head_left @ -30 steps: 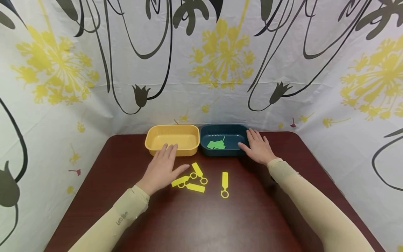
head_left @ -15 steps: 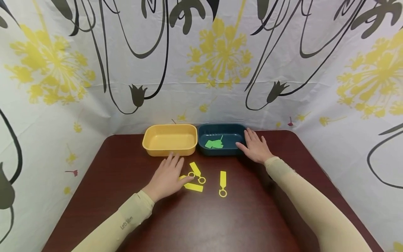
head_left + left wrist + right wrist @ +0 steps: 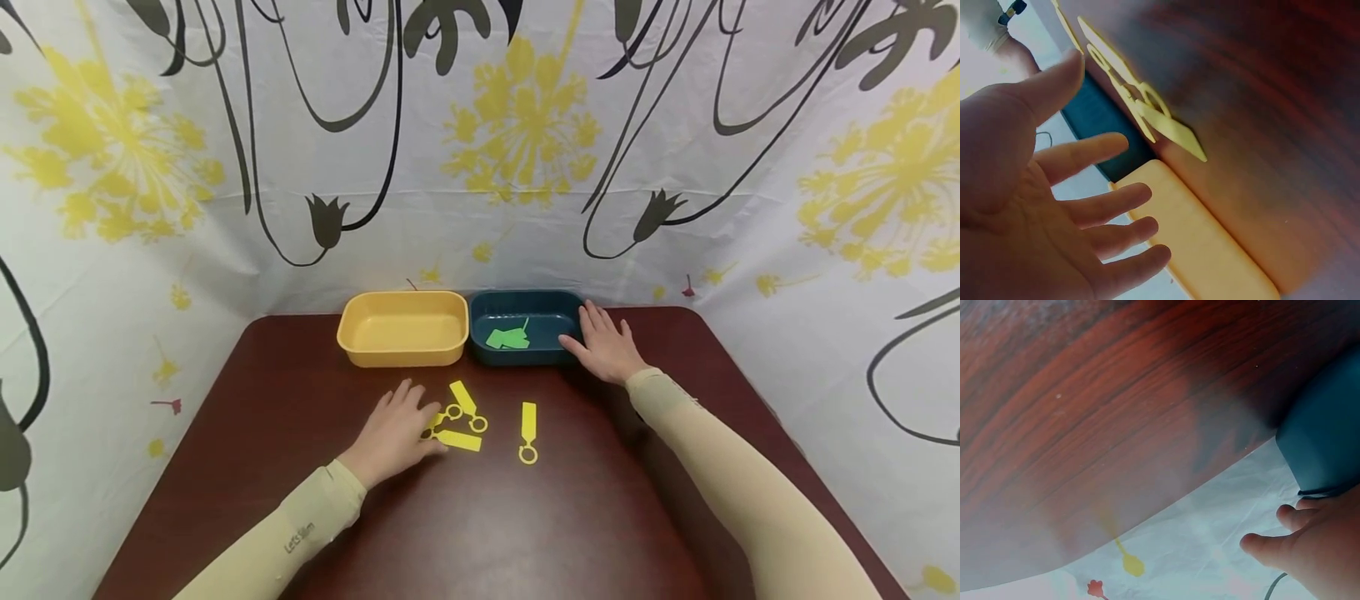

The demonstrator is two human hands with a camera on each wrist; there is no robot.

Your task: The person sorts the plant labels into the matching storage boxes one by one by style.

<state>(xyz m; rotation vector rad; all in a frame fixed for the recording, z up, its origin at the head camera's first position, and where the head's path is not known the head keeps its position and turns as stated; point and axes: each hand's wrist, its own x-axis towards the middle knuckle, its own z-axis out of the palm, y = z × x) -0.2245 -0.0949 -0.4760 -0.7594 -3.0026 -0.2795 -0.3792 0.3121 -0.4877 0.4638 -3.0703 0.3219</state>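
My left hand hovers at the left of three yellow ring-ended tags lying in a cluster. It partly hides the leftmost of them in the head view. In the left wrist view its fingers are spread and relaxed, with nothing between them and the tags apart from the hand. A single yellow tag lies alone to the right. With fingers extended, my right hand rests at the right end of a dark blue bin, its thumb by the front rim. Flat green pieces lie inside that bin.
Left of the blue bin, side by side with it, stands a yellow bin with no pieces visible inside. Both are at the back of a dark wooden table. A patterned curtain hangs right behind them.
My left hand has come back from the yellow bin's front edge, toward me and down beside the clustered tags, its fingers bending slightly. The right hand stays at the blue bin.
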